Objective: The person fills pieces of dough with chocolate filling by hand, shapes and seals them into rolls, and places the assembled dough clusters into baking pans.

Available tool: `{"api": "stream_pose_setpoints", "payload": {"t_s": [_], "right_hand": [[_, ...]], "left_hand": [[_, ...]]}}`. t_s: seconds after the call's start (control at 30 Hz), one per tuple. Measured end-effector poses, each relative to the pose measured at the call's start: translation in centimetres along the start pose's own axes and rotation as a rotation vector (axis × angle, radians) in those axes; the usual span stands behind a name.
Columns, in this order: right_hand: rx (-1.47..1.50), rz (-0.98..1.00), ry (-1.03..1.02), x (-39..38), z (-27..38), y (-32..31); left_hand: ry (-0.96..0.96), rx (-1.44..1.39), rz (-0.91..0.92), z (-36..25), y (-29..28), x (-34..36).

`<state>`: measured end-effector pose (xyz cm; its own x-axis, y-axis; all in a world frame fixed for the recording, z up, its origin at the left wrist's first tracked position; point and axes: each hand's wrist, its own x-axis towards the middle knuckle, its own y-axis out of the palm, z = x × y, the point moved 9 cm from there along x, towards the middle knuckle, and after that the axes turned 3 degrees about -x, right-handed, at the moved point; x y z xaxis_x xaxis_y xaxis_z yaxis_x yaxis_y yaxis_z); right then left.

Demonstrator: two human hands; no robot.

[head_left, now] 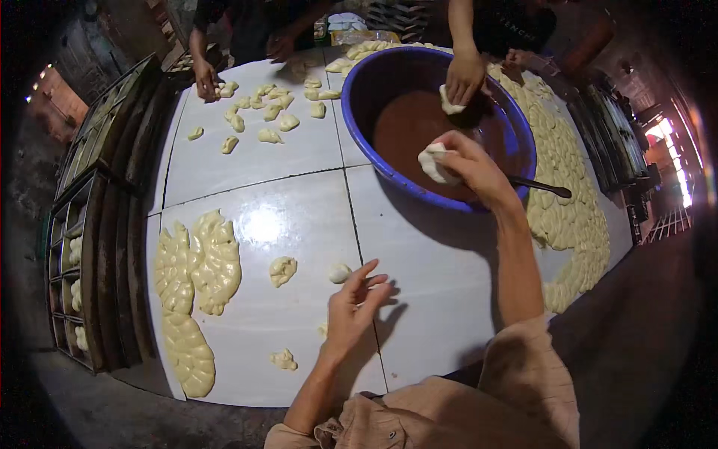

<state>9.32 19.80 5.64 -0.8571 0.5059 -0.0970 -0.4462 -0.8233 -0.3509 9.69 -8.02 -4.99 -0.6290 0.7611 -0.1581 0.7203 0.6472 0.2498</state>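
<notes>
My right hand (473, 168) is over the blue tub (389, 168), its fingers closed on a flattened piece of pale dough (435, 164). Brown filling (404, 127) covers the inside of the tub, and a dark utensil handle (550, 187) rests across its rim. On the white tiled table, my left hand (353, 305) is open, fingers apart and holding nothing. Just beyond its fingertips lies a smooth dough ball (339, 273). Loose dough lumps (283, 272) sit farther left, one more (283, 360) nearer me.
Large dimpled dough slabs (215, 262) lie at the table's left edge. Many dough pieces (561, 172) cover the right side. A co-worker's hand (465, 75) holds dough over the tub; another co-worker's hand (206, 81) touches pieces at far left. Stacked metal trays (75, 262) stand left.
</notes>
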Motion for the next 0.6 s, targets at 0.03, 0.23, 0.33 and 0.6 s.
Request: {"api": "stream_pose_setpoints", "payload": {"t_s": [0.03, 0.23, 0.33, 0.6], "right_hand": [[-0.135, 0.126, 0.117, 1.2, -1.4, 0.2], [-0.811, 0.616, 0.021, 3.9, -8.3, 4.0], [-0.457, 0.438, 0.241, 3.3, -6.3, 2.5], [0.656, 0.269, 0.137, -3.2, 0.9, 4.9]], "left_hand": [[-0.013, -0.001, -0.038, 0.1, -0.7, 0.1], [-0.084, 0.016, -0.062, 0.5, -2.0, -0.6], [-0.203, -0.034, -0.041, 0.9, -1.5, -1.2], [-0.125, -0.208, 0.062, -1.9, 2.5, 3.0]]}}
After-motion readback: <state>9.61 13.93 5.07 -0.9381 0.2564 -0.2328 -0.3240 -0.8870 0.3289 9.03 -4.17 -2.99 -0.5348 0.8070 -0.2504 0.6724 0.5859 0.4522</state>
